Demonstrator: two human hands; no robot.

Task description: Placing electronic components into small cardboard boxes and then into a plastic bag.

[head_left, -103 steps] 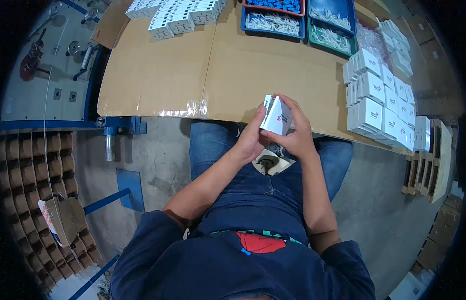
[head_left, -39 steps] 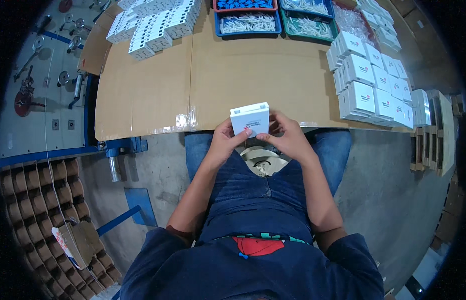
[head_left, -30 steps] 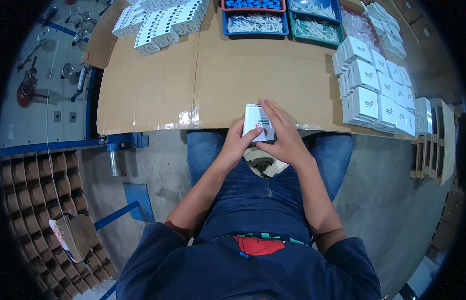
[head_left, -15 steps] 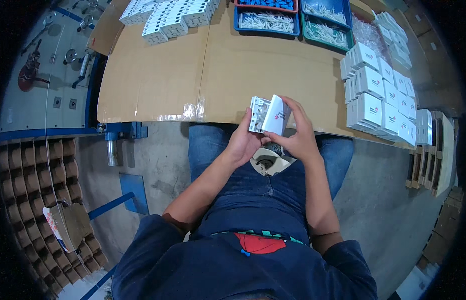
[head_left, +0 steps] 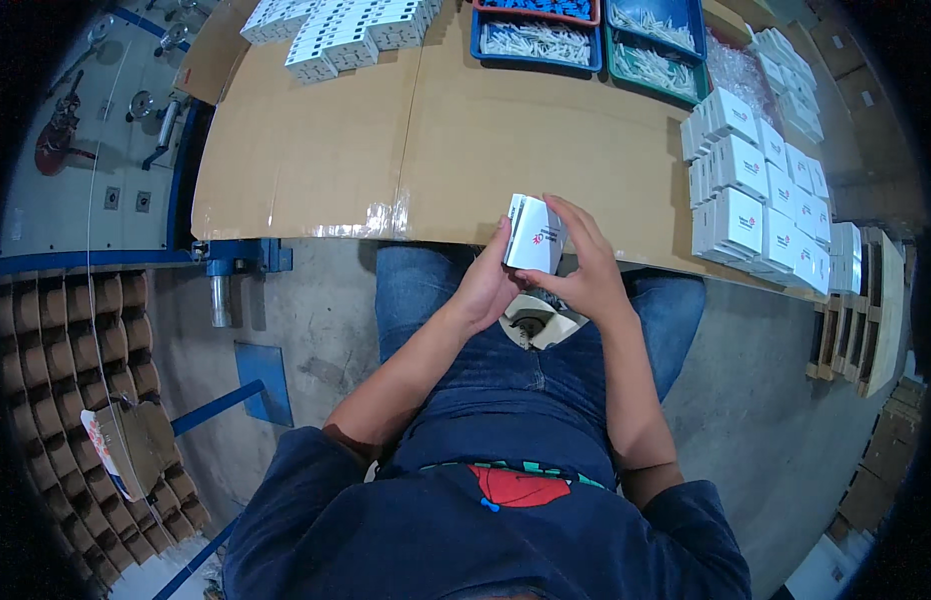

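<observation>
Hands: left hand [head_left: 483, 290] and right hand [head_left: 581, 270] both pinching the box [head_left: 535, 235]
Box: just over tabletop [head_left: 386, 150] edge
Care: support both sides while folding

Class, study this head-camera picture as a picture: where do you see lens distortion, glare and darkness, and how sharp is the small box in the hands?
Head view: fisheye bends the cardboard-covered table edge toward the rim; black vignette fills the corners; glare glints off the clear tape on the table's near edge; even overhead light, soft shadows; the small white box between left hand and right hand is fairly sharp, its print too small to read.
</observation>
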